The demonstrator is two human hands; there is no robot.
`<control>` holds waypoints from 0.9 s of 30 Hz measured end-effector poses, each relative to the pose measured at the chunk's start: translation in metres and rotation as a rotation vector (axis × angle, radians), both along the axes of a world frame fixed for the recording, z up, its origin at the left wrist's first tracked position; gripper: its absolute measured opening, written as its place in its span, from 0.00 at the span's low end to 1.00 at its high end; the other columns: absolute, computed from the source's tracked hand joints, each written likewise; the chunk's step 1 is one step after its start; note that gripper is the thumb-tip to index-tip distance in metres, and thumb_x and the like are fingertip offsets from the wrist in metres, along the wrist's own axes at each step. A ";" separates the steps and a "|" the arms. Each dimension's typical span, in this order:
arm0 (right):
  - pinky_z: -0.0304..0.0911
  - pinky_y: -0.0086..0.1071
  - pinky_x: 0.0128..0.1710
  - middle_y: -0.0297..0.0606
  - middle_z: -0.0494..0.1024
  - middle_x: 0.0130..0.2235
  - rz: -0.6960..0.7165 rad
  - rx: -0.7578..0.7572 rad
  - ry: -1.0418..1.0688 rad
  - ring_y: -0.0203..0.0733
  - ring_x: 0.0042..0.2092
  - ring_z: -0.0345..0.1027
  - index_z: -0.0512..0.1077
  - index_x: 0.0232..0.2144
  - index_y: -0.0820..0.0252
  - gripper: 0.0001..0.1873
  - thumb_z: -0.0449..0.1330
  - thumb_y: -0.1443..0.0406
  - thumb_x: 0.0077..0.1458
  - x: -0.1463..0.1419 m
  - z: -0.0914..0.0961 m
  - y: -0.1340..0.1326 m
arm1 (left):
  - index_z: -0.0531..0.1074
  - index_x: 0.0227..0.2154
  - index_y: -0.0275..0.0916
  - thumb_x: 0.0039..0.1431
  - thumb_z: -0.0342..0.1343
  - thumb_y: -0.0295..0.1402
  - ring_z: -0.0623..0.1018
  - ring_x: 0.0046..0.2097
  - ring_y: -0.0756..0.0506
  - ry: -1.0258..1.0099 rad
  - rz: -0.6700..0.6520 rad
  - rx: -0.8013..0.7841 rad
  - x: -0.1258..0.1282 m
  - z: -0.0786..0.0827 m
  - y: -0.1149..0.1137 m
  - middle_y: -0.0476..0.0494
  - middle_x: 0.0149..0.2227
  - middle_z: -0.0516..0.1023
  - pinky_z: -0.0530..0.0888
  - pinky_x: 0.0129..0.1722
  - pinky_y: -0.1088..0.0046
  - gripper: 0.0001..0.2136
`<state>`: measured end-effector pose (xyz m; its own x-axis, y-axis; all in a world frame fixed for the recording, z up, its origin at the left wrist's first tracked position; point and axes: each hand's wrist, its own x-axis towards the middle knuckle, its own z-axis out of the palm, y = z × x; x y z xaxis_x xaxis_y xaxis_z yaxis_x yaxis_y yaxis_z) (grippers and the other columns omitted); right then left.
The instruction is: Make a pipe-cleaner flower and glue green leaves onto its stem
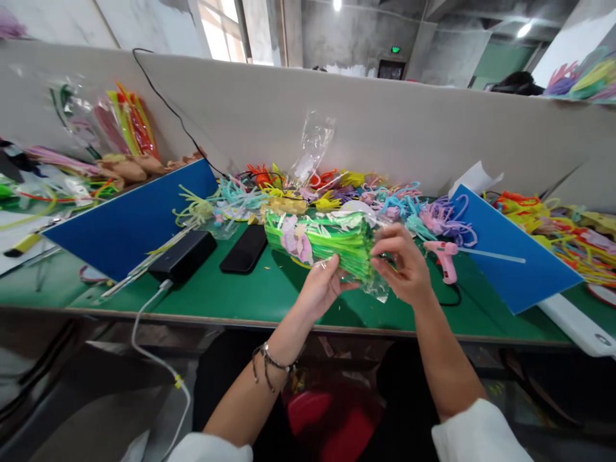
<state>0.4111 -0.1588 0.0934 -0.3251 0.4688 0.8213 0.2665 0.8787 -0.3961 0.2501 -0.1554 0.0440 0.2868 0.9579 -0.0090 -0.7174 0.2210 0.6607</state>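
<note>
A clear plastic bag of green pipe cleaners (337,240), with a pink printed figure on its side, is held above the table. My left hand (323,285) grips it from below, thumb on the front and fingers behind. At the bag's right end my right hand (402,263) has its fingers bent and thumb close to the fingertips, by the bundle's cut ends and loose plastic. What those right fingers pinch, if anything, is too small to make out.
A black phone (244,249) and a black box (183,256) with a white cable lie left on the green table (260,298). A pink glue gun (445,260) lies right. Blue boards (139,215) flank both sides; colourful pipe cleaner bundles (240,199) line the back.
</note>
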 end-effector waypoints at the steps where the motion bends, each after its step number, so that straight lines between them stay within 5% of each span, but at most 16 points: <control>1: 0.61 0.30 0.41 0.34 0.66 0.38 -0.013 0.010 -0.013 0.35 0.42 0.63 0.67 0.36 0.54 0.08 0.57 0.71 0.55 0.004 0.000 -0.001 | 0.73 0.36 0.34 0.44 0.68 0.38 0.78 0.32 0.48 -0.005 -0.001 -0.001 0.004 0.000 -0.001 0.46 0.34 0.80 0.79 0.27 0.71 0.18; 6: 0.62 0.31 0.41 0.34 0.67 0.38 -0.150 0.087 -0.084 0.36 0.41 0.64 0.67 0.36 0.56 0.10 0.61 0.71 0.52 0.020 -0.002 -0.004 | 0.72 0.30 0.33 0.41 0.69 0.39 0.76 0.29 0.50 -0.002 0.106 -0.024 0.018 -0.001 -0.006 0.50 0.26 0.77 0.79 0.31 0.68 0.17; 12: 0.63 0.31 0.39 0.36 0.68 0.37 -0.240 0.119 -0.116 0.36 0.40 0.66 0.69 0.37 0.56 0.09 0.55 0.73 0.56 0.022 0.000 -0.003 | 0.71 0.28 0.34 0.33 0.71 0.42 0.75 0.29 0.49 0.053 0.204 -0.049 0.024 -0.006 -0.017 0.50 0.27 0.76 0.78 0.31 0.66 0.22; 20: 0.65 0.32 0.36 0.36 0.67 0.35 -0.325 0.124 0.026 0.37 0.38 0.66 0.73 0.33 0.56 0.05 0.56 0.67 0.57 0.009 -0.006 -0.007 | 0.68 0.21 0.34 0.34 0.70 0.41 0.71 0.30 0.52 0.129 0.432 0.006 0.041 -0.001 -0.031 0.53 0.24 0.71 0.77 0.32 0.70 0.19; 27: 0.65 0.35 0.40 0.40 0.67 0.38 -0.457 0.118 -0.150 0.42 0.41 0.66 0.73 0.39 0.57 0.08 0.57 0.62 0.57 0.011 -0.010 -0.006 | 0.70 0.25 0.35 0.36 0.69 0.43 0.74 0.31 0.51 0.224 0.448 0.041 0.042 0.003 -0.029 0.49 0.29 0.76 0.74 0.29 0.75 0.19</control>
<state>0.4223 -0.1645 0.0831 -0.2264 0.4975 0.8374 0.6813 0.6953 -0.2288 0.2916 -0.1844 0.0465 -0.1577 0.9873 0.0173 -0.5754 -0.1061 0.8110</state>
